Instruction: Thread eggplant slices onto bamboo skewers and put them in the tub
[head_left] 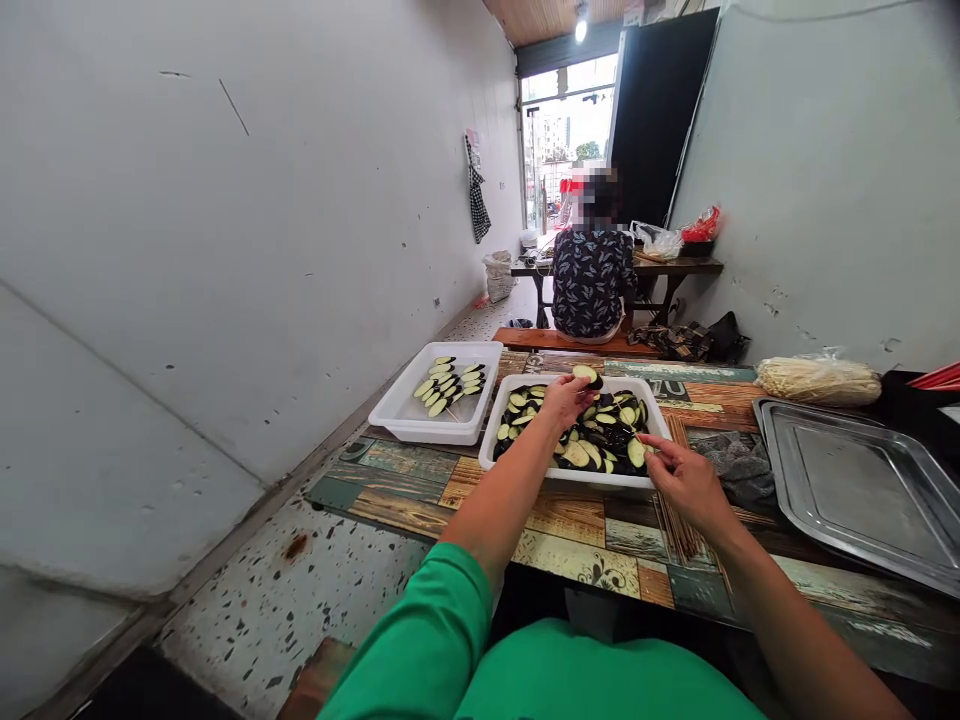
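Pale-green eggplant slice (587,374) pinched between left fingers (574,389).

Heaped tub (600,481): wht
Eggplant slices (576,454) in tub: pale grn/blk
Tabletop (409,465) under tub: multicol. planks
Shirt (589,285) beyond tub: dk, lt leaf print

metal tray (862,495): cut by right edge | seated person's head (598,195): blurred | skewers (679,532): partly behind right hand (686,484)

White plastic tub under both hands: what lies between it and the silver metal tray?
In the head view, thin brown wooden skewers, then a crumpled grey cloth, lie between tub and tray; the right hand partly hides the skewers.
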